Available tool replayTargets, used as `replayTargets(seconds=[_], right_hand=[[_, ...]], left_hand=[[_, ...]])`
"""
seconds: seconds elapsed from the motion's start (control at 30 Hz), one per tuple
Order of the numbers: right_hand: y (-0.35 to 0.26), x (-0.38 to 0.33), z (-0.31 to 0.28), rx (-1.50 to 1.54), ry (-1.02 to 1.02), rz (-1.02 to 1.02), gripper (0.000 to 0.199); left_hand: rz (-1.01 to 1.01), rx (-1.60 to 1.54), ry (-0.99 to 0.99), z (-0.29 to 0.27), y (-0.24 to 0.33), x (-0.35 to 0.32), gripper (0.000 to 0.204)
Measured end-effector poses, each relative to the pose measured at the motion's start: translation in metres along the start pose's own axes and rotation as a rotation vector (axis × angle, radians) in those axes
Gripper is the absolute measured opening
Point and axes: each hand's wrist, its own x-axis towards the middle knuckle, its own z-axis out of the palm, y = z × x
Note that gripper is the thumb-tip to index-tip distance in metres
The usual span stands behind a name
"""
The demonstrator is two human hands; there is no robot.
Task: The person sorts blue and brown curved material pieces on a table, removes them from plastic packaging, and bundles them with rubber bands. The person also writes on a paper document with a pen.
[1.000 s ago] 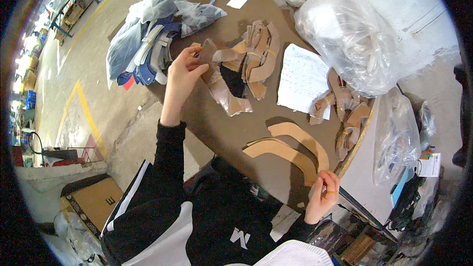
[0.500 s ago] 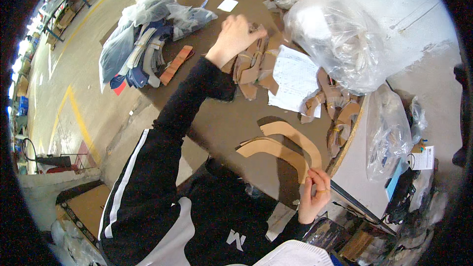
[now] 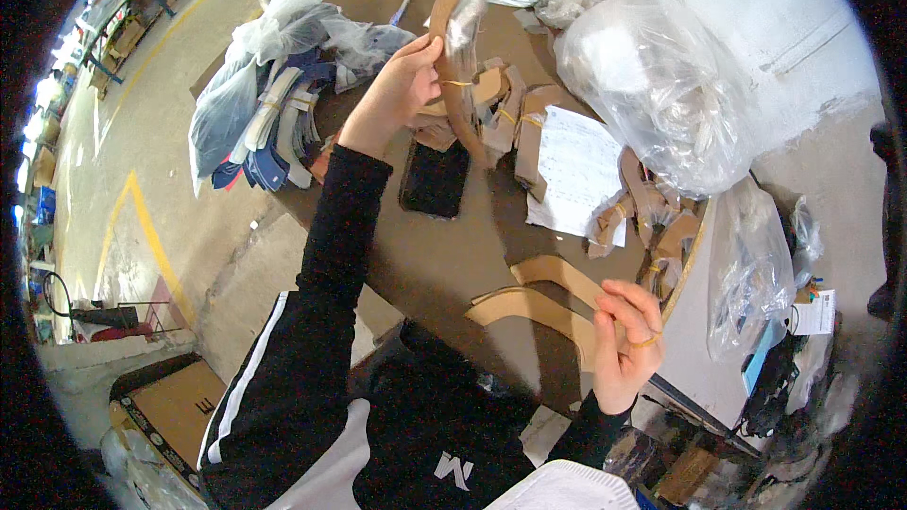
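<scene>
My left hand is raised over the brown table and grips a bundle of curved tan cardboard pieces bound with a rubber band, held upright. My right hand hovers near the table's front edge with a rubber band looped around its fingers. Just left of that hand two curved tan pieces lie flat on the table. A dark phone lies below the lifted bundle.
More banded cardboard bundles and a white paper sheet lie mid-table. Large clear plastic bags stand at the right. A bag of blue and white pieces sits at the left edge. A cardboard box is on the floor.
My left hand reached to the pile and has lifted a banded bundle upright. My right hand rose slightly, its fingers spreading with the rubber band.
</scene>
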Motion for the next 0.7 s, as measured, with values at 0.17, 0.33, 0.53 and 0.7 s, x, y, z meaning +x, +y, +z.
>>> replayTargets(seconds=[0.17,0.33,0.53,0.7], right_hand=[[-0.043,0.057,0.037,0.152,-0.137,-0.049,0.023],[-0.04,0.092,0.064,-0.033,-0.161,-0.11,0.023],[-0.037,0.129,0.053,0.118,-0.048,-0.036,0.021],[-0.006,0.134,0.018,0.146,0.115,0.184,0.022]], left_hand=[[-0.19,-0.59,-0.254,-0.007,-0.005,0.004,0.039],[-0.236,-0.695,-0.42,0.02,-0.009,0.001,0.062],[-0.284,-0.605,-0.46,0.025,-0.015,-0.002,0.069],[-0.241,-0.68,-0.358,0.015,-0.008,0.001,0.061]])
